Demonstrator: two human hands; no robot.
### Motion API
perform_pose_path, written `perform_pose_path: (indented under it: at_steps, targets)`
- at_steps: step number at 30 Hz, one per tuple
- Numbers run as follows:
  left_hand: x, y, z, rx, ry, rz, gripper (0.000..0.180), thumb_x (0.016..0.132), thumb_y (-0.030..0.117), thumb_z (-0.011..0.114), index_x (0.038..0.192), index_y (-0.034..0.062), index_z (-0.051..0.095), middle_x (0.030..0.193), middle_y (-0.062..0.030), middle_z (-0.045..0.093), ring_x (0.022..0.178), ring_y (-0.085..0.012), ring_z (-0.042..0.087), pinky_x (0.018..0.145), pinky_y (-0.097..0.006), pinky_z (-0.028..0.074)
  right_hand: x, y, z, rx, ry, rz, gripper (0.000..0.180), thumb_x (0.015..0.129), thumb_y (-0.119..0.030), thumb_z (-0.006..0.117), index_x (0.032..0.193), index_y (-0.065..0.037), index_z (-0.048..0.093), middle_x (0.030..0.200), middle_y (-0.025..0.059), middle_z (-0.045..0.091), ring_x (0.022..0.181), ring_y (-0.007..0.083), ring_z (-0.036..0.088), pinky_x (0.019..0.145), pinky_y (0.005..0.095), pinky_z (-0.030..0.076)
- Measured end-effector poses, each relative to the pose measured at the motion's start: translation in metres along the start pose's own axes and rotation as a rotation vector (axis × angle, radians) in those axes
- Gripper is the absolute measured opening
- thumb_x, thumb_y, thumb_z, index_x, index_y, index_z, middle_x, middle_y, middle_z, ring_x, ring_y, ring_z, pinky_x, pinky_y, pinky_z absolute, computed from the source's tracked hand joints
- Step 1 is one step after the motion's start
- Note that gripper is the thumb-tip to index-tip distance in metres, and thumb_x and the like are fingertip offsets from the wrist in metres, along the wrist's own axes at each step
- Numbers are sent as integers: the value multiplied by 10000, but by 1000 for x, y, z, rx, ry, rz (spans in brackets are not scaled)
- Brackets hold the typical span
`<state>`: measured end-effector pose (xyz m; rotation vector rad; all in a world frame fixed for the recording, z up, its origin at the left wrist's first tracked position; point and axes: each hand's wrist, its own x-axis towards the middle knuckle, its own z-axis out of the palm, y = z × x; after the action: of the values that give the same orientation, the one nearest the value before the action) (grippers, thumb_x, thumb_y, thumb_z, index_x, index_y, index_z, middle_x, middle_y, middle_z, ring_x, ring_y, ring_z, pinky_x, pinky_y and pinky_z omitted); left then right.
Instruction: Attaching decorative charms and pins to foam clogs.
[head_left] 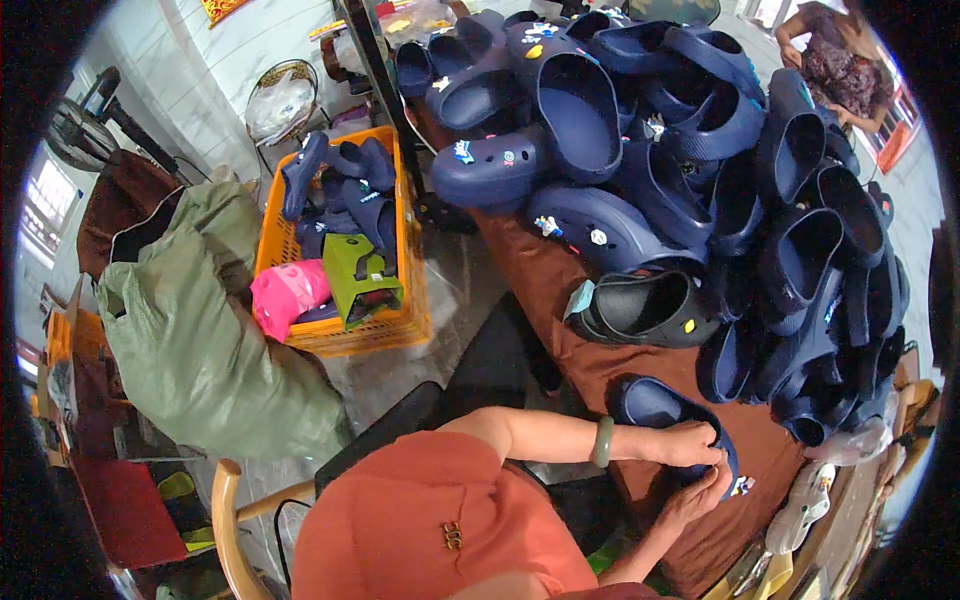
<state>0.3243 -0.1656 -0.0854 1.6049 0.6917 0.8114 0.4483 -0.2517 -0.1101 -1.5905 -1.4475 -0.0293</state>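
Note:
A navy clog [652, 402] lies on the brown cloth [665, 375] in front of me, its heel end pointing away to the left. My left hand [690, 443], with a green bangle on the wrist, is closed at the clog's opening, fingers bent down at its upper part. My right hand [702, 492] grips the toe part from the near side, and its fingertips meet those of the left. Small coloured charms [741, 486] show at the toe, just past the right hand. Whatever is pinched between the fingers is hidden.
A large heap of navy clogs [580, 115] covers the table beyond, with a black clog [640, 308] at its near edge. Left stand an orange crate [415, 325] of footwear and a green sack [205, 340]. A screwdriver-like tool lies unclear at right. Another person [845, 65] is at far right.

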Motion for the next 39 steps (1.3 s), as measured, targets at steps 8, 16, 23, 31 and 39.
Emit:
perform_pose_path:
  at_steps: [8,16,23,31,39]
  targets:
    - [2,0,-3,-194,-95,-83,425,781,292,611,705,-125,593,607,-174,564,586,-203,552,518,-384,412,3,-17,-5,87,-28,145,364,995,-261,419,1123,47,564,1135,171,603,1074,288,552,964,388,391]
    - [9,-7,7,-137,-93,-90,380,733,246,597,650,-124,573,568,-184,528,537,-179,523,475,-375,390,-12,-20,0,-65,95,-144,273,969,-170,469,1112,32,583,1110,152,585,1041,266,545,961,366,388]
    - [4,-3,10,7,23,-87,391,729,238,550,670,-148,546,636,-318,514,559,-324,581,555,-452,436,-22,-9,-2,-27,111,-100,262,935,-136,533,1145,18,568,1091,144,566,1046,271,537,967,368,386]
    - [6,-6,4,26,-2,-38,457,788,299,544,670,-143,550,637,-312,540,568,-341,588,563,-448,435,-18,-25,1,-33,150,-63,200,920,-97,546,1081,19,568,1074,133,558,1058,264,525,972,365,378]
    - [-1,8,-2,38,-19,-20,454,811,292,534,673,-139,546,643,-324,519,560,-335,582,561,-444,429,-20,-20,-3,-118,168,-233,72,884,-56,582,917,7,573,936,121,537,917,259,536,857,379,428]
